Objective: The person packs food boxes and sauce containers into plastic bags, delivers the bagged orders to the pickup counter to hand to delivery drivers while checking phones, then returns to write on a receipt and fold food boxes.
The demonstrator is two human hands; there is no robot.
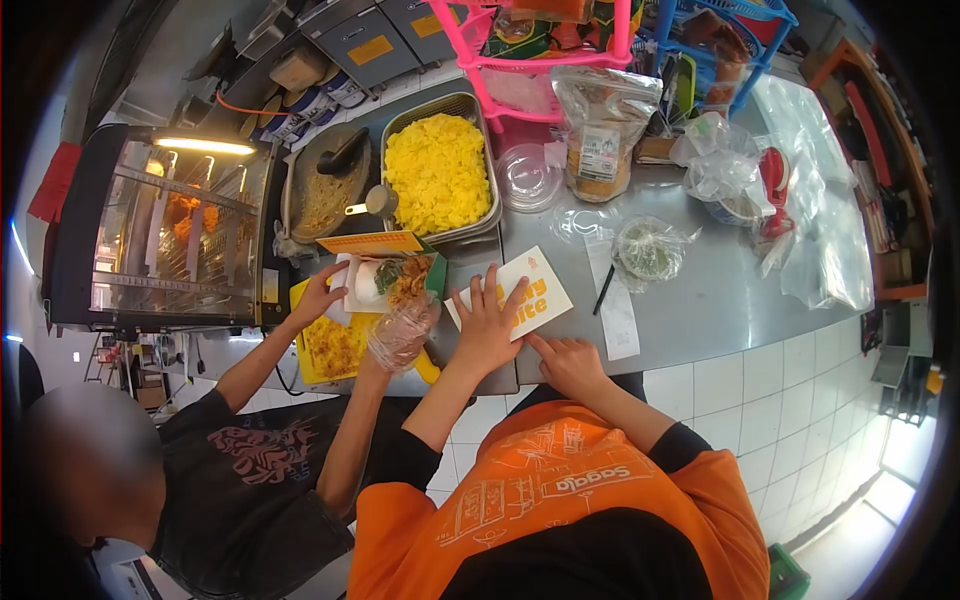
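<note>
In the head view, our left hand (487, 332) was open and lay with fingers spread across a white carton with yellow lettering (545, 290) on the steel table (700, 320). Our right hand (572, 368) was partly open, its index finger extended to the carton's near corner and its other fingers bent.

To our left, a co-worker in a black T-shirt (270, 450) had a bare hand (320, 298) at an open food box (437, 276) that held something white, some greens and browned pieces; the co-worker's plastic-gloved hand (404, 335) was at its near side. Below that box we saw a yellow tray (308, 374) with yellow and browned food.

Beyond them stood a metal tray (494, 216) of chunky yellow food, with a small metal cup (381, 201) at its left edge and a dark pan (300, 195) beside it. Right of our carton lay a paper strip (622, 325) with a black pen (604, 290) across its left edge, near a plastic-wrapped bowl (645, 250). A bag of brown crumbs (598, 165) stood farther back, beside a clear round lid (530, 178).
</note>
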